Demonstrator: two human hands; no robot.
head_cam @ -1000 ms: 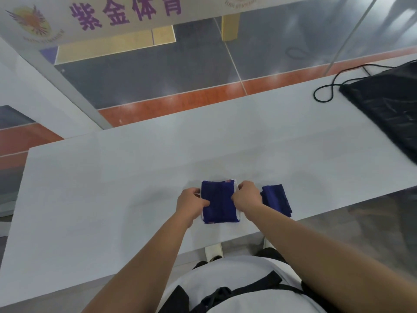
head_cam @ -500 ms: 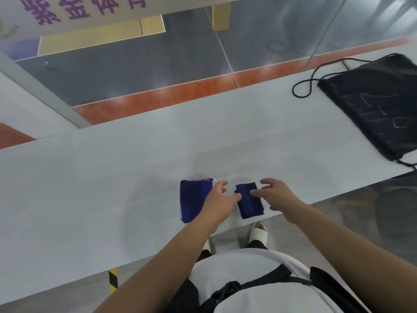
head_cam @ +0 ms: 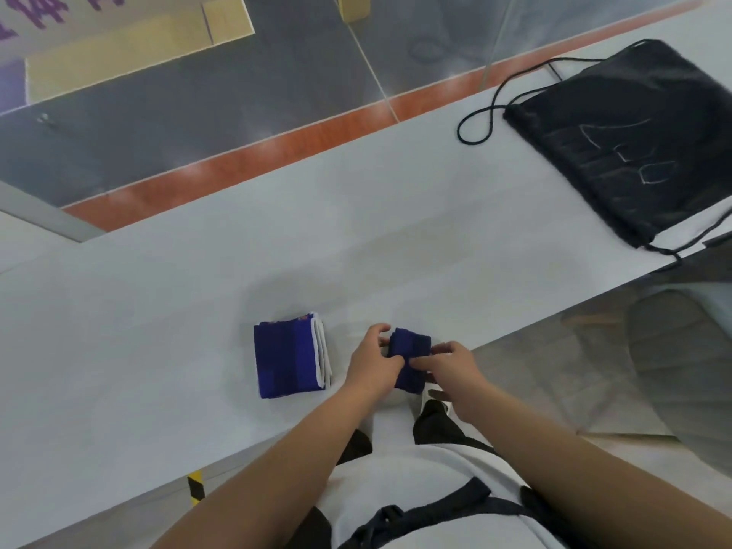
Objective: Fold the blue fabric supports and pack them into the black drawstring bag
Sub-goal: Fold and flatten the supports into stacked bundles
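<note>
Small blue support (head_cam: 412, 352): soft knit fabric, dark blue, a narrow band shape with rounded, bunched ends. It is held at the near edge of the table (head_cam: 158, 311), in front of the person. Long axis runs away from the person, the far end tipped slightly left. Whether it rests on the table or is lifted off it cannot be told.

Left hand (head_cam: 372, 364): fingers curled, thumb and fingertips pinching the left side of the small blue support. Right hand (head_cam: 451, 368): fingers bent, pinching its right side, index finger lying across the fabric toward the left hand.

Folded blue support (head_cam: 287, 354): lies flat on the table just left of the left hand, not touched. Near-square pad, same blue knit with faint ribbed bands; white layered edges show along its right side. It is slightly longer front to back.

Black bag (head_cam: 633, 140): flat, limp, thin woven cloth with creases and pale line markings. It lies at the right end of the table, well apart from the hands, long axis diagonal from far to near-right. A thin black cord (head_cam: 477, 124) loops out from its left corner.

Table: smooth, matte, pale grey-white. Beyond it, a glossy grey floor (head_cam: 237, 105) with an orange stripe.
</note>
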